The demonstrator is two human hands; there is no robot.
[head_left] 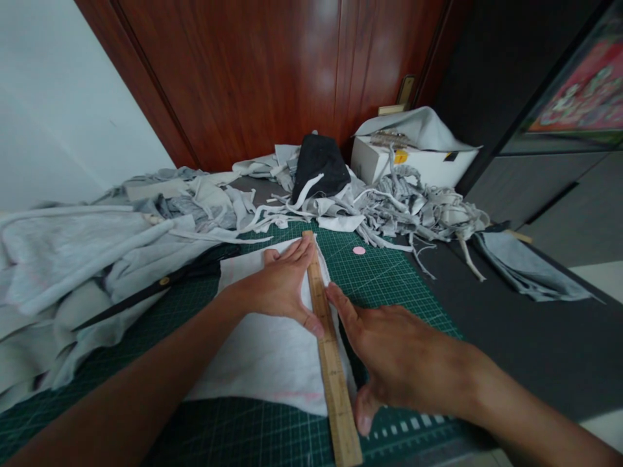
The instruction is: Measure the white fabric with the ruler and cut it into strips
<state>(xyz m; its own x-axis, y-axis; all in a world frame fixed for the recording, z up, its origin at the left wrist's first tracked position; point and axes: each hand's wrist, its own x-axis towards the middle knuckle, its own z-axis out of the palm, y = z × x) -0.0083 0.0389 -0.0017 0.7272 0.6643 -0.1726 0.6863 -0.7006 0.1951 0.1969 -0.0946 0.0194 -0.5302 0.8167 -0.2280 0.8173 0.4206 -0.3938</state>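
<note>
A piece of white cloth (263,363) lies flat on a green cutting mat (384,279). Along the cloth's right side runs a wooden ruler (335,370), its near end reaching past the cloth. My left hand (282,285) rests on cloth and ruler with its fingers apart, the fingertips near the ruler's far end and the thumb on its middle. My right hand (389,350) is spread beside the ruler's right edge, index fingertip and thumb close to it. Its other fingers are partly hidden beneath the hand.
Black-handled scissors (165,282) lie on heaped grey-white cloth (82,253) at the left. Tangled strips (403,201), a black cloth (318,165) and a white box (433,165) stand behind the mat. A pink disc (359,250) is on the mat; folded grey fabric (530,266) lies right.
</note>
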